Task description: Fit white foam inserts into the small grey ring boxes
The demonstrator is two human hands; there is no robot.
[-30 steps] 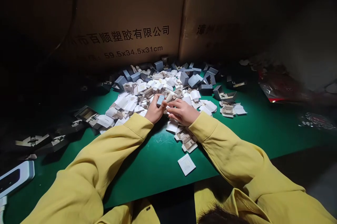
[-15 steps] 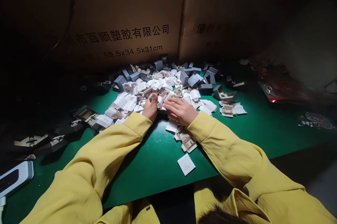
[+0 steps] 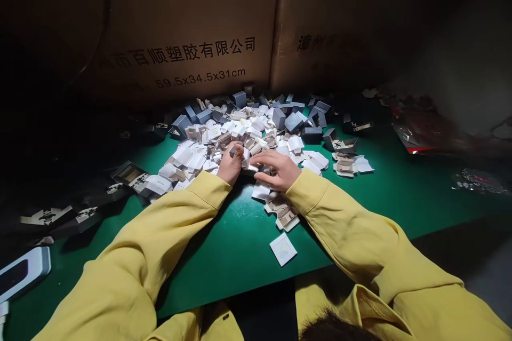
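Observation:
My left hand (image 3: 231, 164) is closed around a small dark box (image 3: 237, 150), thumb on top. A white lining piece (image 3: 245, 157) shows at the box's right side, partly hidden by the fingers. To its right is my right hand (image 3: 276, 169), with thumb and fingers apart and the fingertips close to the white piece; whether they touch it I cannot tell. Just beyond both hands spreads a heap of white and beige folded inserts (image 3: 240, 130). Under my right wrist lie several beige inserts (image 3: 283, 212), and nearer me a flat white square (image 3: 283, 250).
Dark blue-grey boxes (image 3: 295, 121) ring the far side of the heap. Large cardboard cartons (image 3: 192, 21) stand behind the green table (image 3: 216, 255). Open dark boxes (image 3: 132, 174) lie to the left, a white device (image 3: 30, 271) at the near left, and a plastic bag (image 3: 424, 130) to the right.
My right thumb has moved away from the fingers, and the right hand has opened slightly. My left hand has tilted a little with the small box still in it.

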